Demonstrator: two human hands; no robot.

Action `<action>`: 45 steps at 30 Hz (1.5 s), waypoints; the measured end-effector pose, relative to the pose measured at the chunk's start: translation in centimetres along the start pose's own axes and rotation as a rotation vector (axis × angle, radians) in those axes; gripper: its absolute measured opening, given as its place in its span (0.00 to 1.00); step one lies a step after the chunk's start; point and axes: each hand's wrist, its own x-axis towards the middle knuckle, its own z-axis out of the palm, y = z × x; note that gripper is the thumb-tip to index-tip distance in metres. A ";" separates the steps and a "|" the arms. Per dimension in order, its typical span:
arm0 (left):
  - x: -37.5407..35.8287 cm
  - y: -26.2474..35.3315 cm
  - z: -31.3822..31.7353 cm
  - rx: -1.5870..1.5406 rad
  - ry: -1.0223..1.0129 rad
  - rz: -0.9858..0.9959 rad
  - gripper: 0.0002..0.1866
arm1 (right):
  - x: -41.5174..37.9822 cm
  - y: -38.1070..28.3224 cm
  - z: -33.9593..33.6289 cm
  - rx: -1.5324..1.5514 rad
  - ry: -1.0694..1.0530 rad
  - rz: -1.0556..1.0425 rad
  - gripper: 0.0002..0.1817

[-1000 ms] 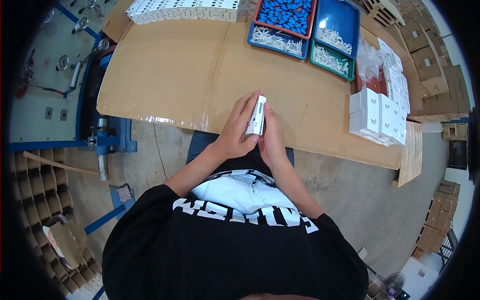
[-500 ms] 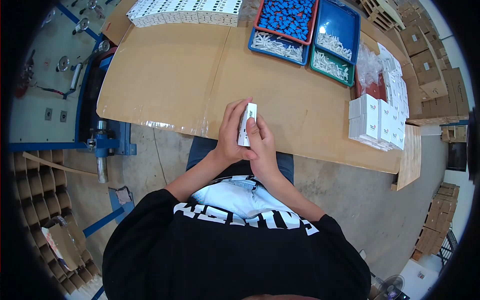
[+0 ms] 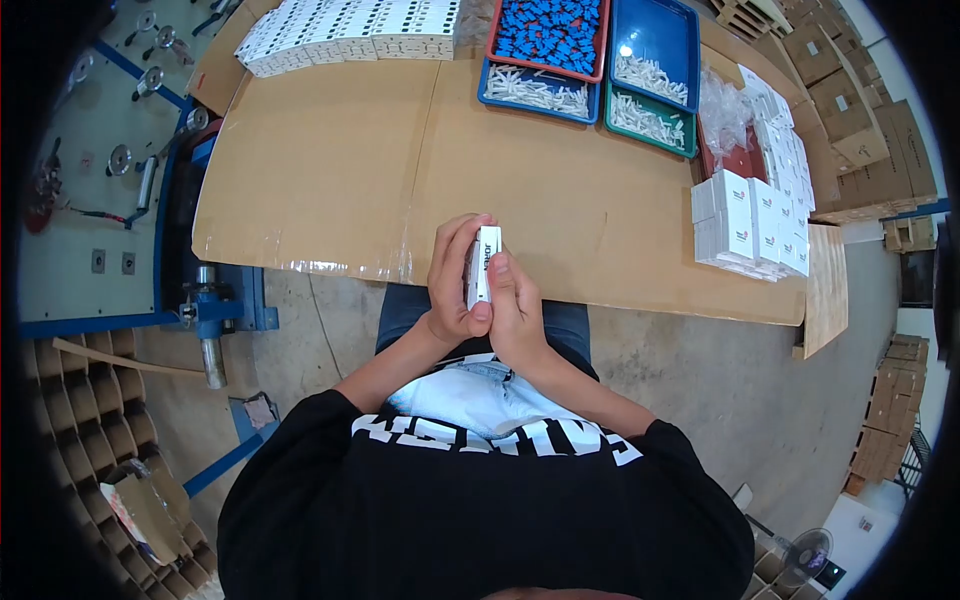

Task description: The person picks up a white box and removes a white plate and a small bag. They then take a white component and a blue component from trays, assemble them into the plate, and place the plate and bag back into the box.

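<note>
A small white box (image 3: pixel 484 262) with dark lettering on its narrow side stands nearly upright between my two hands, just past the table's front edge. My left hand (image 3: pixel 452 275) wraps round its left side, with the thumb low on the box. On the right side, my right hand (image 3: pixel 516 310) presses against it, thumb raised along the lettered side. The palms face each other and the wrists are close together. The box's far side is hidden by my fingers.
Rows of white boxes (image 3: pixel 350 30) line the cardboard-covered table's (image 3: pixel 320 170) back left. Trays hold blue pieces (image 3: pixel 545 35) and white pieces (image 3: pixel 535 92). More white boxes (image 3: pixel 738 215) are stacked at the right. A blue-framed machine (image 3: pixel 95 200) stands left.
The view has shifted slightly. The box has turned a little in my hands, showing more of its lettered side, and my left thumb now lies against its lower end.
</note>
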 end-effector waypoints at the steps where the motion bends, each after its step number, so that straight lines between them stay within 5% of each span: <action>1: 0.0 0.0 0.0 0.000 -0.003 0.011 0.47 | -0.1 -0.2 -0.1 -0.016 -0.001 0.004 0.28; 12: -0.6 -0.4 0.6 -0.035 0.006 0.020 0.51 | -0.3 0.3 -0.7 -0.126 0.010 -0.004 0.30; 18: 0.3 -0.7 0.1 0.065 -0.131 -0.125 0.57 | 1.2 -0.2 -3.3 0.063 -0.082 0.107 0.32; 20: 0.0 -1.0 0.2 -0.024 -0.118 -0.209 0.54 | 1.1 -0.3 -4.8 0.106 -0.140 0.106 0.40; 22: 0.1 -0.3 0.7 -0.490 0.023 -0.635 0.52 | 1.0 -1.1 -6.3 -0.654 -0.195 0.040 0.49; 23: 0.0 -0.9 0.5 -0.560 0.004 -0.738 0.50 | 1.2 -0.6 -6.4 -0.815 -0.099 -0.192 0.55; 24: -0.2 -0.7 0.5 -0.561 0.009 -0.740 0.50 | 1.4 -0.5 -6.5 -0.817 -0.104 -0.190 0.55; 26: -0.4 0.1 1.0 -0.890 -0.014 -1.077 0.47 | 1.8 -0.4 -6.9 -0.993 -0.143 -0.642 0.49; 27: 0.0 1.5 1.4 -0.942 0.031 -1.168 0.43 | 2.0 0.0 -7.2 -0.995 -0.143 -0.639 0.49; 30: 0.6 4.2 1.7 -0.874 0.055 -1.269 0.40 | 2.5 1.5 -7.7 -0.971 -0.278 -0.752 0.47; 35: -1.6 4.2 1.8 -0.854 0.008 -1.223 0.38 | 2.4 3.8 -7.7 -0.800 -0.168 -0.971 0.45; 45: -2.8 4.4 2.3 -0.829 0.054 -1.201 0.37 | 1.3 5.4 -7.0 -0.707 -0.072 -1.011 0.46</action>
